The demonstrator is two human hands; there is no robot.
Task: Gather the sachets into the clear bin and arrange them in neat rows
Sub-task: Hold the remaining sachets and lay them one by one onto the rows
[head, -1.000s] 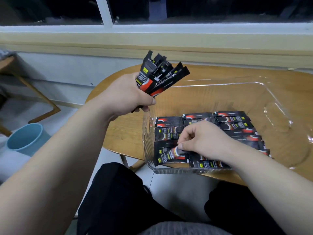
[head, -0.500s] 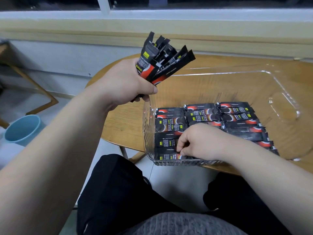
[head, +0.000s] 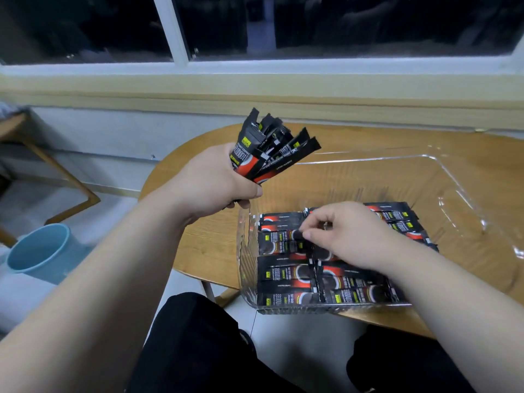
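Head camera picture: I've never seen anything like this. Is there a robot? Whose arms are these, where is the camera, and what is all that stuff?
There is no robot here: these are a person's two bare arms. The camera is worn on the person's head and looks forward and down, so you see roughly what they see. The left hand grips a fanned bunch of black sachets, held up above the wooden table. The right hand reaches into the clear bin that stands on the table and pinches the end of one sachet. More sachets lie flat in rows on the bin's floor, at its near end. A blue bucket stands on the floor to the left, and a dark window is behind.
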